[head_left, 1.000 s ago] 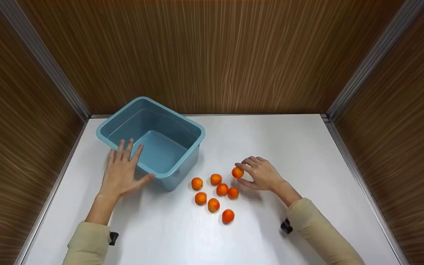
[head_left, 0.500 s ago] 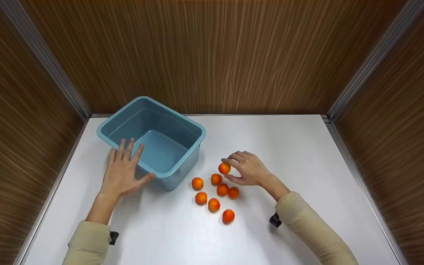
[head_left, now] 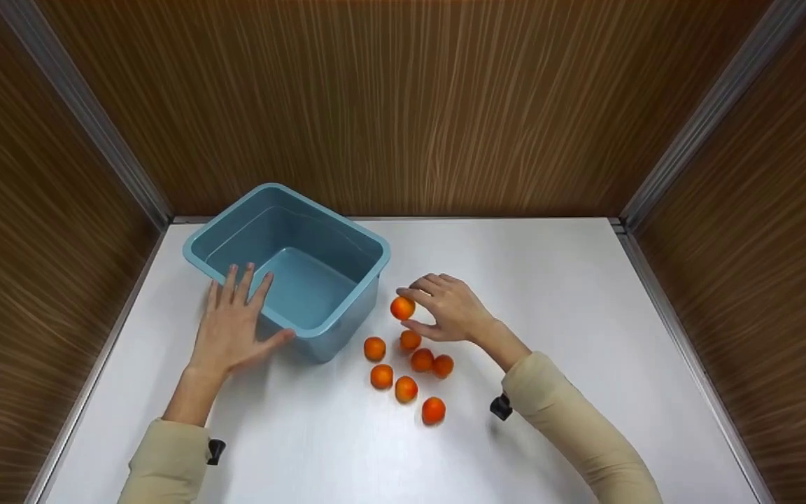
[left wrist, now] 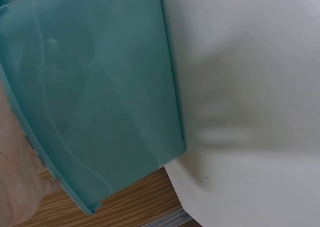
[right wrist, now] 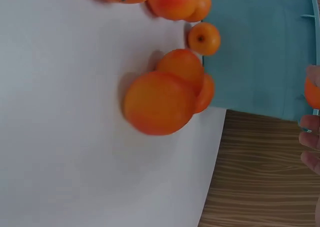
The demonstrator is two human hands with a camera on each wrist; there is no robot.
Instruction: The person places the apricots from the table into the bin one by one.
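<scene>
The right hand [head_left: 448, 308], just right of centre in the head view, pinches a small round orange fruit [head_left: 402, 308] between thumb and curled fingers, lifted off the table and close beside the right wall of the teal rectangular plastic tub [head_left: 347, 241]. The left hand [head_left: 231, 325] lies flat at lower left – fingers straight against the tub's near-left rim, thumb along its near wall. Six more orange fruits [head_left: 406, 389] sit clustered on the white tabletop [head_left: 585, 315] below the lifted one. No writing or brand marks can be read on the tub, the fruit or the beige sleeves [head_left: 571, 420].
</scene>
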